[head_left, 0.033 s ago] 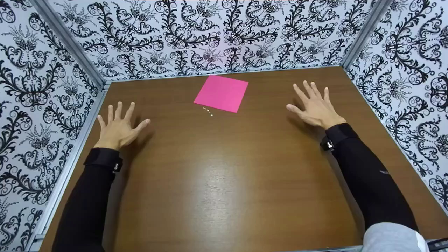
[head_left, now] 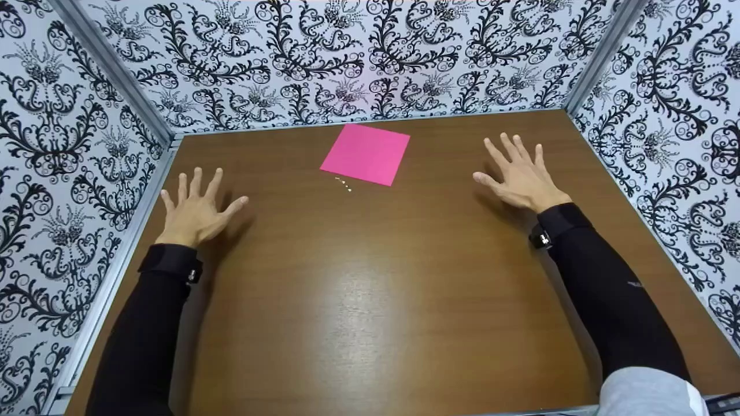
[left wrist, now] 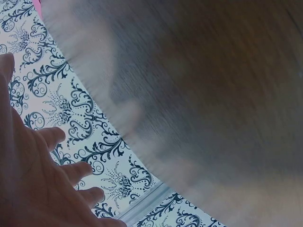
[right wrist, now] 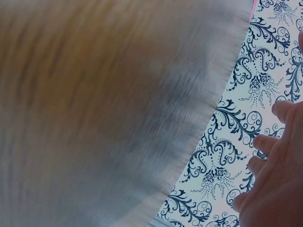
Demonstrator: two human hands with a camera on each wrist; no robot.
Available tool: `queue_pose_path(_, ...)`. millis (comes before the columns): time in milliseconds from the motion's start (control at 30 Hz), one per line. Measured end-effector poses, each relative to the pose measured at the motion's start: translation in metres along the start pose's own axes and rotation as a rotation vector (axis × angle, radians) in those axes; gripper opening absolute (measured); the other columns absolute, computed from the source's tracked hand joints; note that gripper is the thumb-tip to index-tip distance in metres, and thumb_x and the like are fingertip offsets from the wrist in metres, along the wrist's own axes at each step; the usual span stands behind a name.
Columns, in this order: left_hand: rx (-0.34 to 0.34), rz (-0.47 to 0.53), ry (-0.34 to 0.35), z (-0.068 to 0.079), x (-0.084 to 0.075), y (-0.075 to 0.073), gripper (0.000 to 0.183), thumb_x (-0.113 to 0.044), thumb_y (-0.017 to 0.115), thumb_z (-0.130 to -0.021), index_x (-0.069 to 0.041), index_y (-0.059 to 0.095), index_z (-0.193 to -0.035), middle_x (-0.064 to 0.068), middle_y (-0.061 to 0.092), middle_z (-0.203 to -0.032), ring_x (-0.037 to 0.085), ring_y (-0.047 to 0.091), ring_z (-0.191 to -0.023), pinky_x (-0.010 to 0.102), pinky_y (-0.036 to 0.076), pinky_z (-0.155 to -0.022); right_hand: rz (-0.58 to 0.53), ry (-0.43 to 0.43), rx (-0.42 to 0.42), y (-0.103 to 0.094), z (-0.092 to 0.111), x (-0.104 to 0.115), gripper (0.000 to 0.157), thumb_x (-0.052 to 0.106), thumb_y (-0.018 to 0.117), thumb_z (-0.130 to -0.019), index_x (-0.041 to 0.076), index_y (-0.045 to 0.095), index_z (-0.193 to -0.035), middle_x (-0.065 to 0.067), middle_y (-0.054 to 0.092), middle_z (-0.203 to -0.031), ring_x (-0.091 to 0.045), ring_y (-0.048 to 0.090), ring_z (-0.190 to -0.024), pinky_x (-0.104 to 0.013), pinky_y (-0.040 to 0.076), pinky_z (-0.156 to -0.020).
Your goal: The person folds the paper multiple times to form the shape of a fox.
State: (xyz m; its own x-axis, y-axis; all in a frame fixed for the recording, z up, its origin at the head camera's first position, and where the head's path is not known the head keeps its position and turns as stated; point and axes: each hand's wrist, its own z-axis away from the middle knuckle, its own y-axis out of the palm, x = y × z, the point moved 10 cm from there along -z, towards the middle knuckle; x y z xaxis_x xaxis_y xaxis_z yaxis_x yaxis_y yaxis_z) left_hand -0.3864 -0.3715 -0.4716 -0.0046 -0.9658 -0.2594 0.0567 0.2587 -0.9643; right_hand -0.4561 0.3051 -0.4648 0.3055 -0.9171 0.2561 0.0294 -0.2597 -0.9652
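Observation:
A square pink sheet of paper lies flat near the table's back edge, turned slightly askew. Just in front of its near edge sit several tiny shiny bits in a short slanting row, too small to make out. My left hand is spread over the left side of the table, holding nothing. On the right side, my right hand is also spread, thumb towards the paper and apart from it. Each wrist view shows its own hand with fingers extended; only a sliver of pink shows at the top.
The brown wooden table reflects a bright glare in its middle. Patterned black-and-white panels rise at the back and both sides, joined by metal corner posts. A grey rounded thing shows at the bottom right by the right arm.

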Motion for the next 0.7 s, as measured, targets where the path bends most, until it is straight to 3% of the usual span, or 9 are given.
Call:
queue_pose_path(267,-0.003,0.001,0.003,-0.002,-0.003,-0.001,0.112,-0.093,0.033,-0.109,-0.023,0.001,-0.189,0.032,-0.013,-0.192,0.064,-0.017,-0.176,0.092,-0.020,-0.130,0.000,-0.012,-0.013,-0.001,-0.001,0.001,0.097,0.079,0.045,-0.116,0.024,0.014,-0.189,-0.022,0.002,-0.197,-0.050,-0.005,-0.184,-0.085,-0.012,-0.140)
queue_pose_path(700,-0.028,0.026,0.019,-0.002,-0.010,-0.005,0.109,-0.090,0.036,-0.110,-0.019,0.010,-0.189,0.035,0.000,-0.192,0.063,-0.008,-0.178,0.092,-0.012,-0.134,-0.029,-0.038,-0.035,0.000,-0.006,0.008,0.093,0.072,0.053,-0.116,0.020,0.024,-0.188,-0.020,0.015,-0.197,-0.051,0.010,-0.183,-0.077,0.003,-0.146)
